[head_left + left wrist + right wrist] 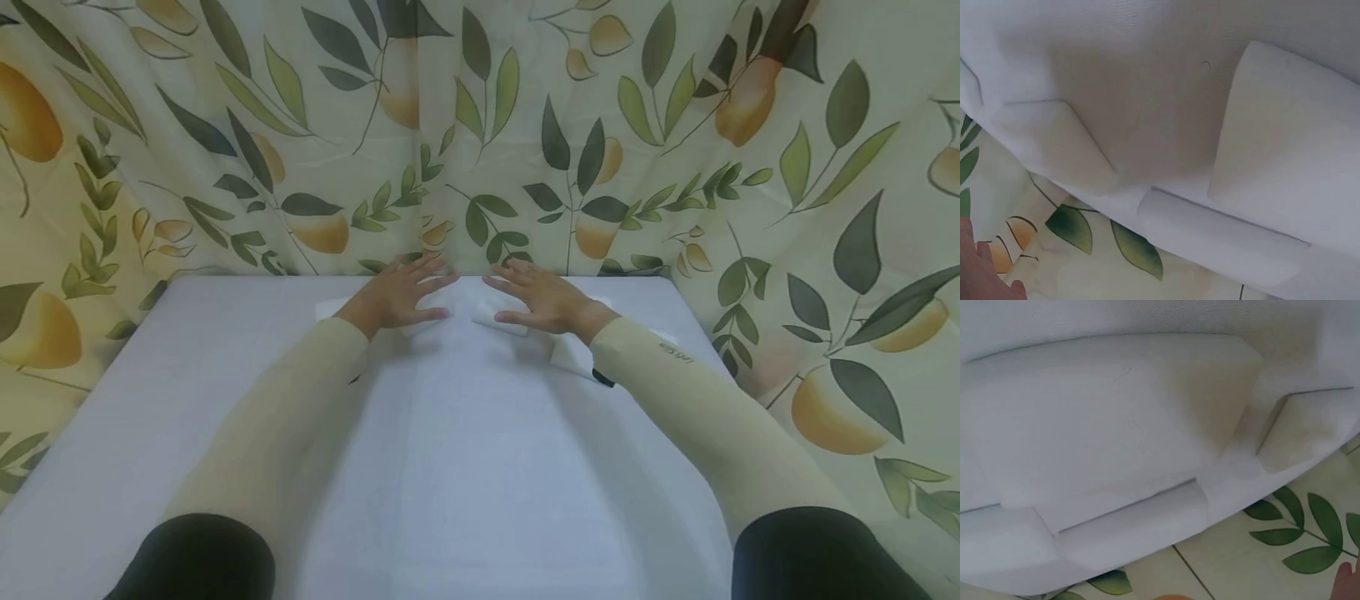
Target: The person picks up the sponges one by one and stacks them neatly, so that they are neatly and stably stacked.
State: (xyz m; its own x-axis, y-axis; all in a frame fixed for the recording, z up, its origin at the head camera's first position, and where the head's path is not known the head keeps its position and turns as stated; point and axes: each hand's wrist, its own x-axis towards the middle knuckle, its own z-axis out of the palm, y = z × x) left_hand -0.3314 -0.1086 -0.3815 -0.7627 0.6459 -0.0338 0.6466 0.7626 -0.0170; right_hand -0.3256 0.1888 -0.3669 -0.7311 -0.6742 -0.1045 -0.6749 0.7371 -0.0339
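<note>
Near the far edge of the table, my left hand [397, 293] hovers with fingers spread and thumb pointing inward, holding nothing. My right hand [551, 298] mirrors it on the other side, also holding nothing. Beneath and around the hands lie several white, smooth, flat-sided pieces whose kind I cannot tell. One white piece [501, 320] sits by the right thumb; a larger white piece [576, 357] is partly hidden behind the right wrist. The left wrist view shows a wide white piece [1291, 125]; the right wrist view shows a broad one [1110, 419] with a smaller one [1310, 428] beside it.
A white-covered table [465, 483] stretches from me to a curtain [510, 133] printed with leaves and fruit, which hangs behind and at both sides. Long white pieces [1222, 237] lie along the table's far edge. Both forearms wear pale sleeves [675, 400].
</note>
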